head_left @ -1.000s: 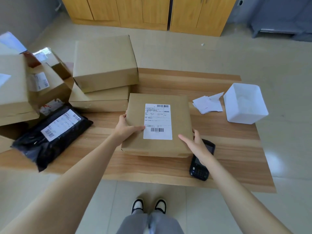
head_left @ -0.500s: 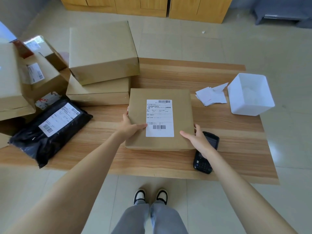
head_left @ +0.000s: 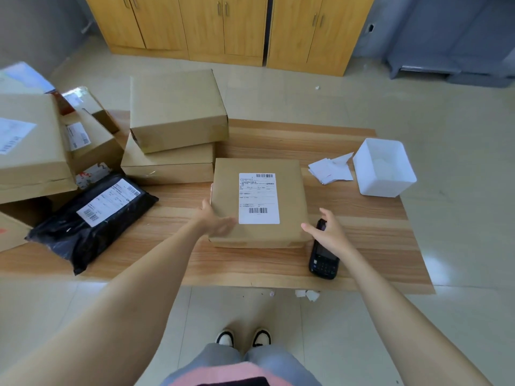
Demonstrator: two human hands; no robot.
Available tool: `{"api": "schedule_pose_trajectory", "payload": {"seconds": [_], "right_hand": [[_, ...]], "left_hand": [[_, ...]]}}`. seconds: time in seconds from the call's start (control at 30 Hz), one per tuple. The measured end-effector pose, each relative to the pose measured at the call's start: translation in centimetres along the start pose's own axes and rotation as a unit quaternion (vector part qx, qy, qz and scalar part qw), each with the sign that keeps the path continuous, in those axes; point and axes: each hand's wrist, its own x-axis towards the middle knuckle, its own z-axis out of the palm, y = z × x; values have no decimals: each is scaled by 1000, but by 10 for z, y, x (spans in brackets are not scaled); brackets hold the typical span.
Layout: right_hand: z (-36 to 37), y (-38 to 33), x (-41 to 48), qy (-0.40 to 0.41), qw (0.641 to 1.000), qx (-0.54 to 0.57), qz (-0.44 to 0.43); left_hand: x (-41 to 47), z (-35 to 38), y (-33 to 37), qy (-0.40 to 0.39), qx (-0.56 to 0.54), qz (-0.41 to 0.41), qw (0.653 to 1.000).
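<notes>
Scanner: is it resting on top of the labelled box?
No, the scanner lies on the table just right of the labelled box, partly behind the right hand.

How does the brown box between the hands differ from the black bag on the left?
The brown box is stiff, square-edged cardboard; the black bag is a soft, wrinkled plastic pouch. The box sits squarely; the bag lies slanted. Both carry white barcode labels.

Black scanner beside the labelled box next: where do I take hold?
Take the scanner across its long sides at the keypad end, coming from above and from the right: it lies flat, and the labelled box sits close against its far left side.
</notes>
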Motion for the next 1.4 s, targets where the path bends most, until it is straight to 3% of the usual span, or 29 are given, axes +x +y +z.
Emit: {"api": "schedule_pose_trajectory", "payload": {"seconds": [0.37,0.67,1.23,1.4], "right_hand": [[16,39,-25,62,991,-107,47],[34,57,-24,72,990,-44,115],[46,67,-16,111,980,-78,145],[42,67,-9,114,982,-23,152]], "left_hand": [[-22,3,-15,9,45,37,998],[-22,8,-14,-3,35,58,998],[-28,18,-8,-9,48,42,998],[-31,17,-5,-16,51,46,997]]}}
